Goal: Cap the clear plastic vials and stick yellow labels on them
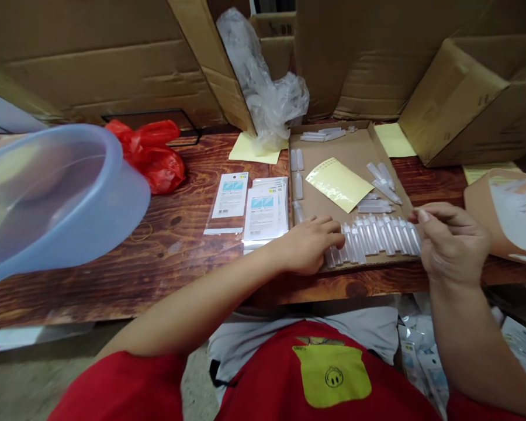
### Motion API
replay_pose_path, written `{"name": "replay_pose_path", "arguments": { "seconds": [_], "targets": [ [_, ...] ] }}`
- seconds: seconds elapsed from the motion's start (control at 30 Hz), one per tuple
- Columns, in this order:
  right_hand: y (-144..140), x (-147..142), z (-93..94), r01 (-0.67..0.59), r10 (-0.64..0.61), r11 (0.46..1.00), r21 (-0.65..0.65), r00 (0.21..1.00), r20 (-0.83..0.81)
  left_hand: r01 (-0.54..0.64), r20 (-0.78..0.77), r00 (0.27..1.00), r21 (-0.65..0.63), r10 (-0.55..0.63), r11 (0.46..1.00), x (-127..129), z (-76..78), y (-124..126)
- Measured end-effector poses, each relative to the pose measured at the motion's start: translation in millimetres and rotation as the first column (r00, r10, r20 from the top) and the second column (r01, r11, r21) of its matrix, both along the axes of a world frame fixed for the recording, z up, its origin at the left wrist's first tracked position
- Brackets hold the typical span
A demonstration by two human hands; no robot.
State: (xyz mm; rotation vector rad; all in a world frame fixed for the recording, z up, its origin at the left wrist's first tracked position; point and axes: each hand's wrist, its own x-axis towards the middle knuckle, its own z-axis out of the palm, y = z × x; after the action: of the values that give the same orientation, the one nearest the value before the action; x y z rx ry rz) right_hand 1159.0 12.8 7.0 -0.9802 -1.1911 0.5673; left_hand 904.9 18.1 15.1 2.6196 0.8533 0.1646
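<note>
Free tray floor (pixel 363 149) between yellow slip (pixel 339 184) and rear vials (pixel 323 135)

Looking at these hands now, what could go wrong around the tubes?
The left hand is at the left end of the row of clear tubes, so it might knock some out of line. The left forearm passes close to the stacked packets and could nudge them.

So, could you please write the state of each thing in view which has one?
Left hand, fingers bent at the row's left end
Right hand, thumb and fingers close together; hold unclear
Translucent plastic tubes, mostly in one row, others scattered
Shallow cardboard tray, open
Yellow sheet, lying in the tray
Printed packets, mostly piled
Blue plastic basin, open
Red plastic bag, crumpled
Clear plastic bag, crumpled
</note>
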Motion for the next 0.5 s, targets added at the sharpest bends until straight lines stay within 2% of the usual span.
{"name": "replay_pose_path", "arguments": {
  "seconds": [0.1,0.27,0.4,0.5],
  "targets": [
    [-7.7,3.2,-2.1,-0.029,0.026,0.999,0.022,0.992,0.126,0.102,-0.08,0.992,0.085,-0.096,0.991,8.7,-0.9,5.5],
    [-16.0,6.0,-0.4,-0.008,0.004,1.0,0.027,0.986,0.169,0.201,-0.149,0.973,0.155,-0.178,0.967,12.3,-2.7,15.4],
    [-19.7,3.8,3.1,0.02,-0.027,0.999,0.045,0.987,0.158,0.166,-0.085,0.985,0.166,-0.153,0.972,7.5,-3.1,16.1],
    [-17.9,-0.2,5.4,0.004,-0.016,0.997,0.08,0.989,0.146,0.037,0.06,0.997,0.122,-0.045,0.992,0.6,-0.4,12.4]
  ]
}}
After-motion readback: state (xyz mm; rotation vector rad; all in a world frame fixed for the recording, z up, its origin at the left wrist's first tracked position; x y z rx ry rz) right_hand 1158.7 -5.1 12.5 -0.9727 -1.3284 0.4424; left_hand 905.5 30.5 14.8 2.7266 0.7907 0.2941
